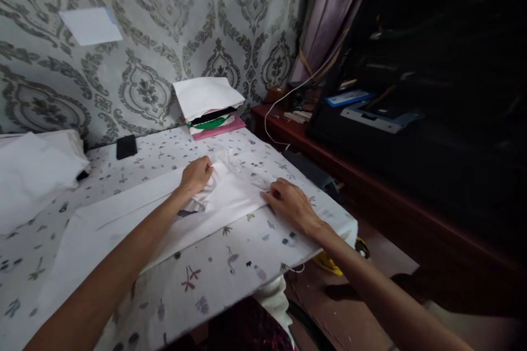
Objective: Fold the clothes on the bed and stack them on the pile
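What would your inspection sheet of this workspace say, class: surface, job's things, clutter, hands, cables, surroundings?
Surface: pale table cover printed with small motifs.
Job's things: white cloth, bunched between the hands, flatter toward the left; small striped patch showing.
Clutter: folded stack at the back; white pile at far left; dark flat object, possibly a phone.
Hands: left hand, fingers closed on the white cloth; right hand, fingers at its edge, grip unclear.
Cables: white cable looping near the dark red furniture.
Surroundings: patterned wall; purple curtain.
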### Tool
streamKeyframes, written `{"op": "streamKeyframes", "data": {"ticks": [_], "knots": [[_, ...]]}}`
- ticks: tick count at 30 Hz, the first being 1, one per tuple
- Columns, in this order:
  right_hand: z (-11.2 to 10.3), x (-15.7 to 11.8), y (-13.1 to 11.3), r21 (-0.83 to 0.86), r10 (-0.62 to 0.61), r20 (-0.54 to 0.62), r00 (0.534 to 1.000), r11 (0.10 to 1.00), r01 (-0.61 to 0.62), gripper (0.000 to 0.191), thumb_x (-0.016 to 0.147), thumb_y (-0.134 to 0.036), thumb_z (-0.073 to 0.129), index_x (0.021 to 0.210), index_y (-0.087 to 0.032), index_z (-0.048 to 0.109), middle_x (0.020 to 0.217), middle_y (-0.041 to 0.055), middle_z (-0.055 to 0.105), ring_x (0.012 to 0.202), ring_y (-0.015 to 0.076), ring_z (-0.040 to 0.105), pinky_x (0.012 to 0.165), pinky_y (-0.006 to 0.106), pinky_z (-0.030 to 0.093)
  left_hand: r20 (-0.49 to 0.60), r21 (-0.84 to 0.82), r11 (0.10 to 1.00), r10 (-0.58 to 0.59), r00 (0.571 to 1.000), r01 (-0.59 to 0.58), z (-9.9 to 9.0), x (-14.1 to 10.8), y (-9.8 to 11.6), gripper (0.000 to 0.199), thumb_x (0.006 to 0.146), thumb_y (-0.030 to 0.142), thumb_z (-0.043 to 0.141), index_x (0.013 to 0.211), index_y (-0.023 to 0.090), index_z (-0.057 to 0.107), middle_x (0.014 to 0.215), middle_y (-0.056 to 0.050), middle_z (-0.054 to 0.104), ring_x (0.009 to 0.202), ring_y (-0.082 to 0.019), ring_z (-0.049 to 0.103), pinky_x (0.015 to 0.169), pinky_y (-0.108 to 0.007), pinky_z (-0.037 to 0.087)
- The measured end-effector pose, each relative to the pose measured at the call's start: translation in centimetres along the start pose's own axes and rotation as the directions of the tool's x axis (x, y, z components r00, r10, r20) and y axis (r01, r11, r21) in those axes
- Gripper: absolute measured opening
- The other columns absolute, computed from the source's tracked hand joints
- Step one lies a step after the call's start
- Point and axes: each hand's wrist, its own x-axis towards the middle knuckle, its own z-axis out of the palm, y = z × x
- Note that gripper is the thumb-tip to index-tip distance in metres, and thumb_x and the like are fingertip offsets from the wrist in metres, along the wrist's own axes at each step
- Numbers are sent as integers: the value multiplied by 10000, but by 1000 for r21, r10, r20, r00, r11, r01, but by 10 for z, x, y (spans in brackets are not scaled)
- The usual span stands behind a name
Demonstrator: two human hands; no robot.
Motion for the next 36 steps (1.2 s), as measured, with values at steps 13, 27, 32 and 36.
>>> {"op": "streamKeyframes", "data": {"ticks": [13,27,32,36], "knots": [[25,36,-61,44,-385,87,919,923,383,225,943,-306,509,1058,-219,682,1082,102,667,997,263,638,873,387,505,406,-329,942,73,911,71,-71,-103,-92,307,862,483,525,887,211,665,776,-28,631,675,-170,533,634,-282,394],[91,56,-108,17,-585,159,795,807,590,413,1026,-350,407,1336,-160,601,1430,156,560,1351,296,475,1126,485,365,755,-377,793,-36,655,478,-111,-148,-133,228,564,393,837,697,241,733,807,-24,744,778,-250,676,665,-306,504],[94,59,-105,56,-591,113,798,806,589,419,1031,-351,362,1332,-176,595,1406,155,581,1349,278,487,1123,506,377,811,-408,603,-104,575,685,-123,-190,-179,328,573,426,862,817,232,759,907,-53,781,807,-271,714,714,-360,559],[91,55,-107,55,-630,52,775,777,627,402,1019,-340,400,1324,-167,598,1403,169,581,1344,293,499,1110,534,398,738,-544,435,-159,656,717,-118,-221,-185,457,627,488,838,985,224,733,974,-65,767,903,-271,714,776,-364,564]]}}
